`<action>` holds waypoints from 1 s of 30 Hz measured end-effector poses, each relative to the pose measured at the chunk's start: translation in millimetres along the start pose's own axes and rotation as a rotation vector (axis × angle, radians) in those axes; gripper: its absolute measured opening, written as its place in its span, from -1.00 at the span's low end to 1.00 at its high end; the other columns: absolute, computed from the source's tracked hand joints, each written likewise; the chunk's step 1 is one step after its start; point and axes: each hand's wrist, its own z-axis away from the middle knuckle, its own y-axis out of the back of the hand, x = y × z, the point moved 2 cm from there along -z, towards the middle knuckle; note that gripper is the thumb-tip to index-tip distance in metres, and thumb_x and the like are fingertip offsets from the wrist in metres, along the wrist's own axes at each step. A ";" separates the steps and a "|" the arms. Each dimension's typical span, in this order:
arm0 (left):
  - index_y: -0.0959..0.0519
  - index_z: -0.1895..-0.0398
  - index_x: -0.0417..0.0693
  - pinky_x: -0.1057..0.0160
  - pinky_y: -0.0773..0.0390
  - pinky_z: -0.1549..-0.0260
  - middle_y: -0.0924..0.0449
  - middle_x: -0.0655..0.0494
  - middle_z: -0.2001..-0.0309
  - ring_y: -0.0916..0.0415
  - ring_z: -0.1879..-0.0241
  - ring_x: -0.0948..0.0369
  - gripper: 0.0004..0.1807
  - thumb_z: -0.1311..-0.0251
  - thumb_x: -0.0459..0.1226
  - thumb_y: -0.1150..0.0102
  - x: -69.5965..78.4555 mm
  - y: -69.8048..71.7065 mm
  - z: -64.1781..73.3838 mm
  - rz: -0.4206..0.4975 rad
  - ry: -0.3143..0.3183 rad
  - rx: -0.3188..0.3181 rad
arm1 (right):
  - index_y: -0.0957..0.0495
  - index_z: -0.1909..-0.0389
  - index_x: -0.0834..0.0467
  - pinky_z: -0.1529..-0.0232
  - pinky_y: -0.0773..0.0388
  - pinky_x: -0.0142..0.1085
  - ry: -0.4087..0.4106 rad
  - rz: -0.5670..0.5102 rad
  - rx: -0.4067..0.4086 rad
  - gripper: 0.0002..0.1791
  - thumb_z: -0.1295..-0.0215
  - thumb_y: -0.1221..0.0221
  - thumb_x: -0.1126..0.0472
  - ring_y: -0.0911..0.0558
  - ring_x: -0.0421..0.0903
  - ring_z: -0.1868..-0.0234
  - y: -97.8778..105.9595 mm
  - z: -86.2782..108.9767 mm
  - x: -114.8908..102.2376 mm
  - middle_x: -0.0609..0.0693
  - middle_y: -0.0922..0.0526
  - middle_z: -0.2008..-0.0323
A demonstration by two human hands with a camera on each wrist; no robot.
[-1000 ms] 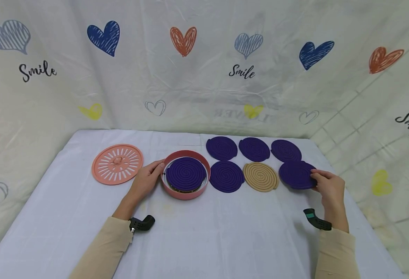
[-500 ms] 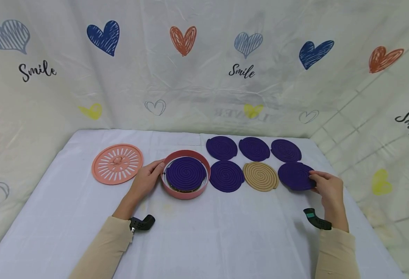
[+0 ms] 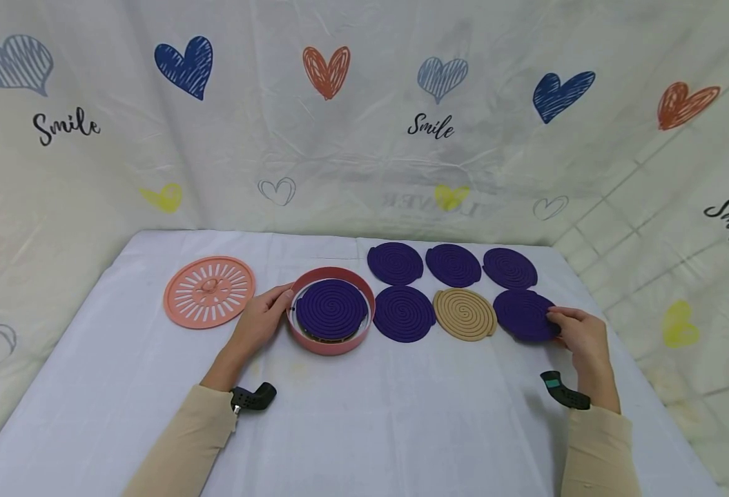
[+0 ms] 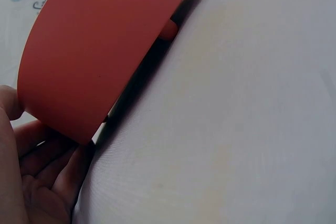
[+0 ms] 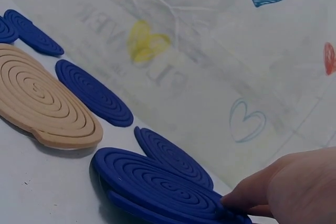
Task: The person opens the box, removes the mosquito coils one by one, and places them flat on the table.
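Observation:
My left hand [image 3: 261, 321] grips the left wall of a round red mosquito coil holder [image 3: 332, 348], thumb at the rim. In the left wrist view the fingers reach under the lower edge of the holder's wall [image 4: 100, 51]. A purple mosquito coil [image 3: 331, 309] lies inside it. At the right end of the front row, my right hand [image 3: 583, 338] pinches the right edge of another purple mosquito coil [image 3: 523, 315] between thumb and fingers. In the right wrist view this coil [image 5: 163, 184] is tilted, with a second blue edge showing beneath its near side.
Left of the holder lies a slotted coral lid [image 3: 210, 293]. A tan coil [image 3: 464, 315] sits between the held coil and another purple coil [image 3: 404, 314]. Behind them is a back row of purple coils [image 3: 453, 266]. A printed cloth [image 3: 364, 152] hangs behind the white table [image 3: 402, 428].
My right hand has shifted slightly left and toward me, with the pinched mosquito coil moving along and its near edge coming down. The left hand and the holder have stayed in place.

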 end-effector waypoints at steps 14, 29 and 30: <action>-0.55 -0.31 0.05 -0.04 -0.38 -0.40 -0.60 0.02 -0.26 -0.43 -0.38 0.05 -0.44 -0.48 0.15 0.09 -0.3 0.5 -1.1 -0.002 -0.010 0.007 | -0.64 0.22 0.00 0.41 -0.66 -0.45 0.004 -0.047 0.001 -0.90 -0.41 -0.15 0.16 -0.56 -0.40 0.44 2.0 1.6 0.9 -0.45 -0.53 0.50; -0.53 -0.33 0.05 -0.07 -0.37 -0.41 -0.58 0.02 -0.28 -0.41 -0.40 0.04 -0.42 -0.47 0.16 0.10 -3.4 -1.0 -0.9 0.015 0.011 -0.001 | -0.51 -0.19 0.27 0.45 -0.63 -0.46 -0.048 0.163 0.128 -0.47 -0.37 -0.10 -0.02 -0.46 -0.37 0.43 1.7 1.5 1.5 -0.37 -0.45 0.50; -0.53 -0.33 0.05 -0.07 -0.37 -0.41 -0.58 0.02 -0.28 -0.41 -0.40 0.04 -0.42 -0.47 0.16 0.09 -3.1 -1.0 -0.8 0.016 0.010 0.000 | -0.51 -0.20 0.27 0.45 -0.63 -0.46 -0.046 0.163 0.129 -0.47 -0.38 -0.09 -0.02 -0.46 -0.37 0.43 1.9 1.8 1.2 -0.36 -0.45 0.51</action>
